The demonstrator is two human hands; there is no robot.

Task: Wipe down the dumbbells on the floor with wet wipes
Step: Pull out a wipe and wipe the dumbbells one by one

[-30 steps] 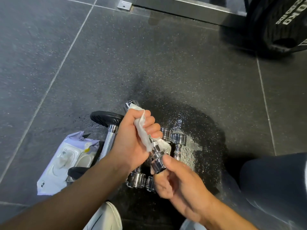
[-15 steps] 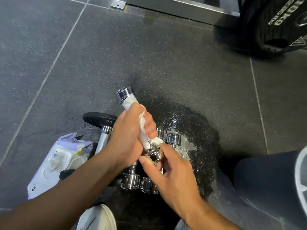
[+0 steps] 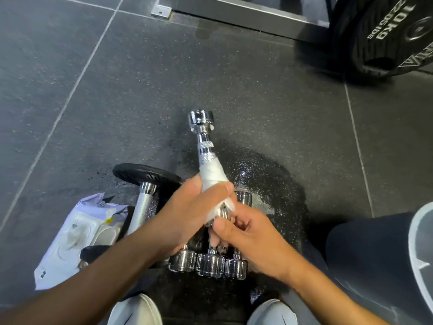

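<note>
**Held item.** One small chrome dumbbell [image 3: 203, 134] is off the floor and tilted, its free head pointing away from the person. The left hand [image 3: 189, 214] has its fingers curled tight round one white wet wipe [image 3: 212, 178] wrapped about the lower half of the handle. The right hand [image 3: 250, 233] curls its fingers round the dumbbell's near end and hides it.

**On the floor.** Three more chrome dumbbells [image 3: 210, 265] lie side by side beneath the hands on the rubber floor [image 3: 117, 90], their shafts largely covered. One larger dumbbell [image 3: 144, 205] with black plates lies just left of them, its near end screened by the left forearm. One opened wipes packet [image 3: 75, 235] lies against it.

**Surroundings.** A wet patch [image 3: 269, 184] darkens the floor right of the group. One black 10 kg weight plate [image 3: 386, 36] and a steel frame foot [image 3: 234, 10] stand well apart at the far edge. Two pale shoes [image 3: 137, 310] show at the near edge.
</note>
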